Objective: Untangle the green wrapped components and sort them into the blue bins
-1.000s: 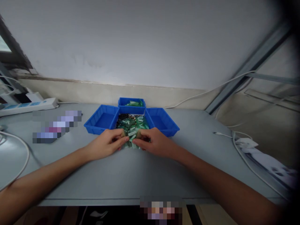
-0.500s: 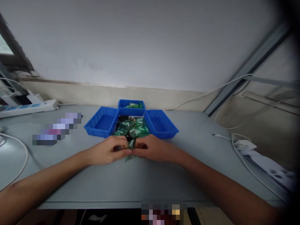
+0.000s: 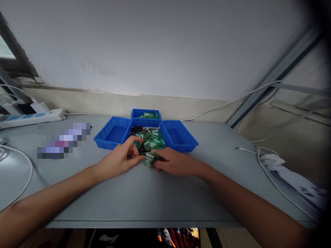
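A small green plastic packet (image 3: 149, 159) with a pale patch is pinched in the fingers of my right hand (image 3: 173, 162), low over the table's near part. My left hand (image 3: 117, 156) is beside it, index finger raised and apart from the thumb, whose tip is at the packet's left edge. Just beyond both hands lies a heap of similar green packets (image 3: 157, 140). Small dark, shiny pieces (image 3: 138, 130) are heaped behind and among them, too small to name. My fingers hide part of the held packet.
Blue bins flank the heap at left (image 3: 113, 132) and right (image 3: 178, 136); a back bin (image 3: 146, 121) holds green packets. A power strip (image 3: 33, 118) sits far left, and a blurred-out object (image 3: 64, 140) lies nearer. White cables (image 3: 261, 165) run along the right side.
My left hand has loosened its pinch, its index finger lifting away from the thumb. The green packet has turned and shifted slightly right, staying in my right hand.
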Tool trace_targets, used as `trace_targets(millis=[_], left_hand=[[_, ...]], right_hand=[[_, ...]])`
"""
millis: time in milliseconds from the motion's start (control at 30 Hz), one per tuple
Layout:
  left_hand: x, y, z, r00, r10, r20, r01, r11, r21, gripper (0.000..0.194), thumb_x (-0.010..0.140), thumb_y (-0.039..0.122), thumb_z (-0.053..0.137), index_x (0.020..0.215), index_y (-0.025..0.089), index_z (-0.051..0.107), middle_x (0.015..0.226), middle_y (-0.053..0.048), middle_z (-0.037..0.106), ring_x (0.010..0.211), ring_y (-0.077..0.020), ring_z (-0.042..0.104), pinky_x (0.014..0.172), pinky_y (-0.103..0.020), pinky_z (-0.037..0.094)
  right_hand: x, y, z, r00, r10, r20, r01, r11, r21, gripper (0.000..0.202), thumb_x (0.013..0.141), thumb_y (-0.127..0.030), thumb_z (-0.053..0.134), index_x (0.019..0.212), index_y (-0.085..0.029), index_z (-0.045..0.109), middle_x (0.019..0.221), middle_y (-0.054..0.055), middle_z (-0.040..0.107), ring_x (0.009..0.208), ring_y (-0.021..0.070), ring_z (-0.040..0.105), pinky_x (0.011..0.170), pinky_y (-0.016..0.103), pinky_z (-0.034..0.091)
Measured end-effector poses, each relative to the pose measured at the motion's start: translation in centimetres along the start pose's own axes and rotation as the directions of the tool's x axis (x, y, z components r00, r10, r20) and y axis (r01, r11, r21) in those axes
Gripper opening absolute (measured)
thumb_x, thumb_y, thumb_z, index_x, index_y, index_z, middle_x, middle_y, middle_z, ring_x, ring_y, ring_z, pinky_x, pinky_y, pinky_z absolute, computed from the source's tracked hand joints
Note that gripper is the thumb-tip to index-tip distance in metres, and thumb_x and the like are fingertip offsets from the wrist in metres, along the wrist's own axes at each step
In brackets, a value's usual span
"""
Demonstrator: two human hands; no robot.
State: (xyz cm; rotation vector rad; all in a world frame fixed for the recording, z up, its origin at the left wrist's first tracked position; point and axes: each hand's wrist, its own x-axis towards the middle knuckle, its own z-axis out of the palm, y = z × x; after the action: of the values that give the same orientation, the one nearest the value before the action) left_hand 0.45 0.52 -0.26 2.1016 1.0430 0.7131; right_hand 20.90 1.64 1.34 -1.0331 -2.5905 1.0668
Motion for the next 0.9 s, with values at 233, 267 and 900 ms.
trace_targets(millis=[233, 267, 900], left_hand=[[0.2, 0.2, -0.6, 0.989, 0.026, 0.145, -0.043, 0.992, 0.119, 0.032, 0.087, 0.034, 0.036, 0.064, 0.014, 0.046, 0.056, 0.003, 0.052, 0.049, -0.0068, 0.046, 0.047, -0.018, 0.035], [0.2, 0.2, -0.6, 0.991, 0.024, 0.128, -0.039, 0.992, 0.121, 0.031, 0.088, 0.033, 0.035, 0.064, 0.015, 0.045, 0.055, 0.003, 0.051, 0.049, -0.0066, 0.046, 0.048, -0.018, 0.035], [1.0, -2.0, -5.0, 0.980, 0.195, -0.023, -0.118, 0.677, 0.727, 0.028, 0.086, 0.032, 0.036, 0.096, 0.014, 0.055, 0.091, -0.008, 0.052, 0.086, -0.0191, 0.049, 0.079, -0.035, 0.041]], right_hand=[[0.0, -0.2, -0.2, 0.991, 0.131, 0.037, -0.134, 0.983, 0.124, 0.021, 0.082, -0.033, 0.041, 0.075, -0.016, 0.051, 0.065, 0.001, 0.057, 0.052, 0.0091, 0.052, 0.045, 0.020, 0.039], [0.0, -0.3, -0.3, 0.992, 0.124, 0.000, -0.123, 0.988, 0.091, 0.022, 0.081, -0.034, 0.043, 0.072, -0.016, 0.051, 0.063, 0.001, 0.057, 0.052, 0.0092, 0.052, 0.045, 0.020, 0.039], [8.7, 1.5, -10.9, 0.803, -0.121, -0.584, -0.402, 0.614, -0.680, 0.026, 0.081, -0.024, 0.038, 0.097, -0.014, 0.055, 0.092, 0.010, 0.059, 0.080, 0.0197, 0.052, 0.064, 0.029, 0.034]])
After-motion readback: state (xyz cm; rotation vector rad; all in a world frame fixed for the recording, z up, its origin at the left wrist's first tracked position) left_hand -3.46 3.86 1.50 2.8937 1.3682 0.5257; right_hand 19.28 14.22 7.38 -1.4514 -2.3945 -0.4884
